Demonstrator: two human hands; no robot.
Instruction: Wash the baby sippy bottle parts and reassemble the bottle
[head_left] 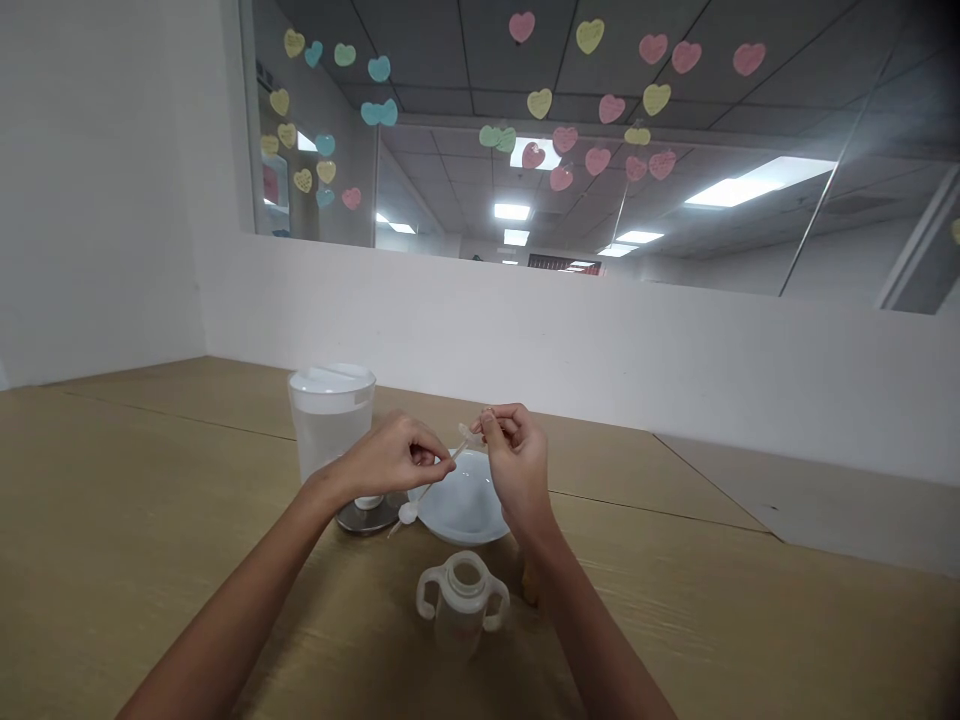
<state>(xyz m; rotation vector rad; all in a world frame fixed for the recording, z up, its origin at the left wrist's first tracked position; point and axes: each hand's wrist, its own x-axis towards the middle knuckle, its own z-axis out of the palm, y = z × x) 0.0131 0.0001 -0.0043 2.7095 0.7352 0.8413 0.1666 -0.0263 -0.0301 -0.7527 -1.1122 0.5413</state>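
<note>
Between the thumb and fingers of my left hand (401,455) is a thin straw (429,490), slanting from upper right to lower left. A white, rounded piece (408,513) sits near its lower end. My right hand (519,465) is closed in a pinch by the upper end, where a small translucent piece (466,432) shows against the fingertips. What exactly those fingers grip is too small to make out. Below both hands, a two-handled clear cup (463,597) stands upright with its top uncovered. Behind it lies a white bowl (461,505), partly hidden by my hands.
A lidded translucent pitcher (330,415) stands left of the bowl. Near its base is a round metal dish (367,518) with a white item on it, largely covered by my left wrist. A brownish object (529,585) peeks out beside my right forearm. A white wall (480,335) rises behind the table.
</note>
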